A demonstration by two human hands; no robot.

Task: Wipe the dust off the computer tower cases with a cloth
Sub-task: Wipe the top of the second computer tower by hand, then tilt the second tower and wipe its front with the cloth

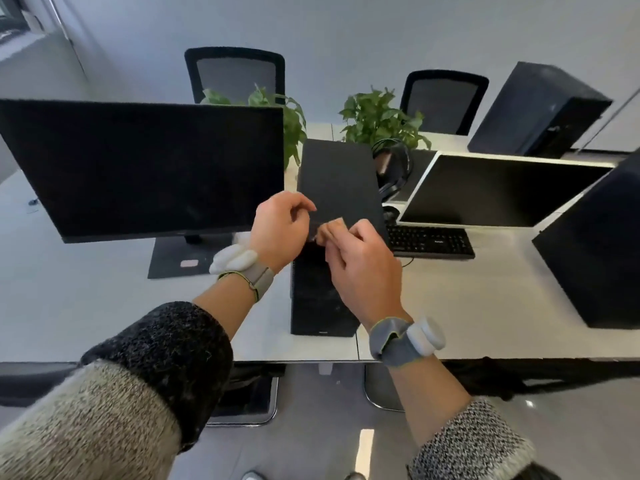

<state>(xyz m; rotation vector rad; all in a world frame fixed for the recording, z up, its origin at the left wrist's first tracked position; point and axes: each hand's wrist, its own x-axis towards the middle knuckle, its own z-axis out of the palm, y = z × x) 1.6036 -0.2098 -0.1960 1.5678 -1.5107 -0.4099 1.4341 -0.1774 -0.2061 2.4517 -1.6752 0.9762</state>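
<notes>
Big monitor (pixel 138 168) stands left of the centre tower case (pixel 336 174), screen dark, on the white desk (pixel 86 306). The centre tower case is upright on the desk, just right of that monitor, its narrow front facing the person.

Left hand (pixel 280 230) hovers over the case's near left top edge. Its fingers are curled, thumb and forefinger drawn together. Cannot tell whether it grips anything or touches the case.

Right hand (pixel 360 271) is just beside it, above the case's near top and front. Its fingers are curled and pinch a small pale scrap (pixel 335 225) at the tips. Too blurred to tell whether this is the cloth. The two hands' fingertips nearly meet over the case.

Right of the centre case a black keyboard (pixel 429 240) lies in front of a second monitor (pixel 502 192) that is tilted back. Further right is another tower case (pixel 595 258) at the frame edge. Behind it, at the desk's far side, is a far tower case (pixel 536 112).
</notes>
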